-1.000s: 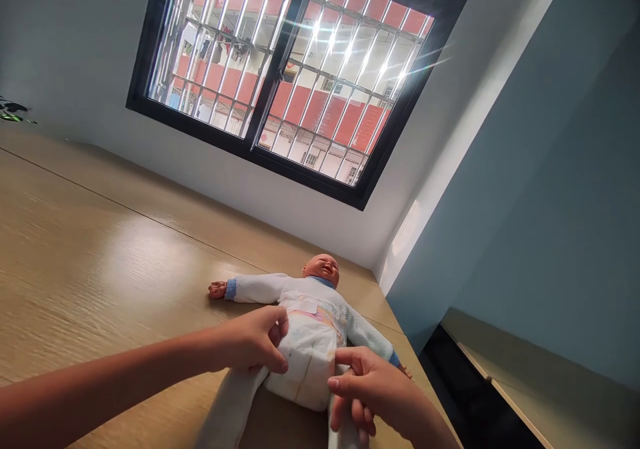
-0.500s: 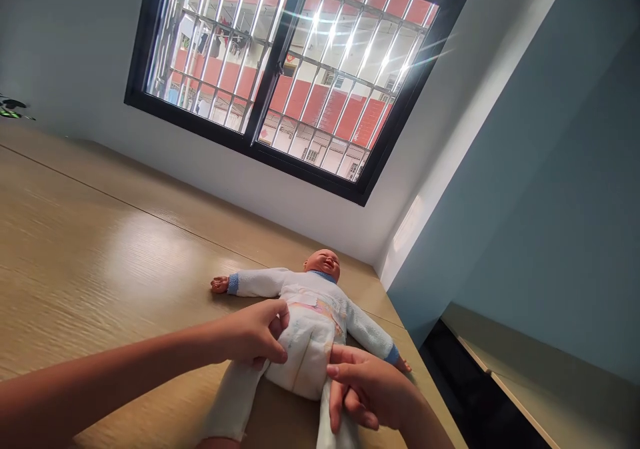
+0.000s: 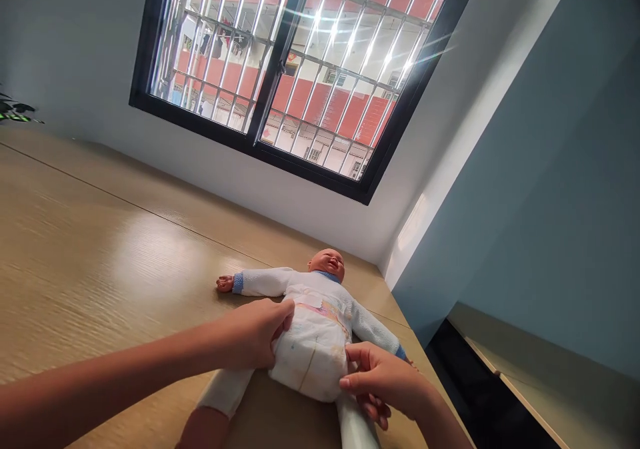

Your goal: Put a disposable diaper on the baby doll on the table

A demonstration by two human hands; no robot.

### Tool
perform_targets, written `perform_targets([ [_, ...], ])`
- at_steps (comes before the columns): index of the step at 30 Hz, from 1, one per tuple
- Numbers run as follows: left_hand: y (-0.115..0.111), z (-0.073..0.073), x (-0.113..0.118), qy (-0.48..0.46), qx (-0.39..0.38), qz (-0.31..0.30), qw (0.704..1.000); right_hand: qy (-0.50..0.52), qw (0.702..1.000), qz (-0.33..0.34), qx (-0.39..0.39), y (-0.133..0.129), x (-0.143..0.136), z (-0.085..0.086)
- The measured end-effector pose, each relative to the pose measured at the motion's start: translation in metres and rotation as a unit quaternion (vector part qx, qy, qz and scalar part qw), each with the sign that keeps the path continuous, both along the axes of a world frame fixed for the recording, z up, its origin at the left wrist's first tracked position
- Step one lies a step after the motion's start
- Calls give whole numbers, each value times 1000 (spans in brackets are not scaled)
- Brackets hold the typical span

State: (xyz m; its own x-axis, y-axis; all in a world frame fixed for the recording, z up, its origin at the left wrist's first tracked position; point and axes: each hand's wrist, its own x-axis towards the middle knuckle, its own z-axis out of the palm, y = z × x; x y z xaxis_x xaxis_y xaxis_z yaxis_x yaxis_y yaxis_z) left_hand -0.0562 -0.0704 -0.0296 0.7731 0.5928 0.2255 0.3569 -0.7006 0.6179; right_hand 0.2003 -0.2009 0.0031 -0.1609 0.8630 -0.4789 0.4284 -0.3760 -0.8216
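A baby doll [image 3: 327, 289] in a white top with blue cuffs and collar lies on its back, arms spread. Around its hips is a white diaper [image 3: 313, 359] with a line down the front and a coloured waistband. My left hand [image 3: 267, 332] is closed at the diaper's left edge, fingertips partly hidden behind it. At the right edge, my right hand [image 3: 373, 376] pinches the diaper's side between thumb and fingers. The doll's legs in white trousers stretch toward me.
The doll rests on a light wooden table [image 3: 100, 236]. Behind it is a barred window [image 3: 285, 89] in a dark frame. A plant [image 3: 17, 110] shows at the far left, and a lower wooden surface [image 3: 545, 362] stands at the right.
My hands have moved a little apart, and the diaper front looks wider between them. My right hand's fingers have curled in at the diaper's edge. The view has shifted slightly.
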Motion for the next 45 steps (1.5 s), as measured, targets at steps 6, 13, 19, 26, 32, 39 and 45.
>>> perform_targets([
  [6, 2, 0, -2, -16, 41, 18, 999, -31, 999, 0, 15, 3, 2, -2],
  [13, 11, 5, -5, -20, 17, 4, 1000, -44, 998, 3, 44, 2, 7, -3],
  [19, 20, 19, -8, 19, -208, -18, 978, -56, 990, -82, 96, 1, 13, 0],
  [26, 22, 15, -3, -48, -237, -2, 970, -102, 984, -113, 95, 2, 1, 2],
  [32, 19, 7, 5, -81, -291, 24, 953, -98, 977, -156, 112, 11, -6, -11],
  [39, 10, 6, 15, -114, -418, 14, 901, -67, 967, -205, 135, 20, -5, -31],
  [45, 22, 2, 14, -131, -484, 2, 865, -33, 979, -174, 106, 22, 6, -30],
])
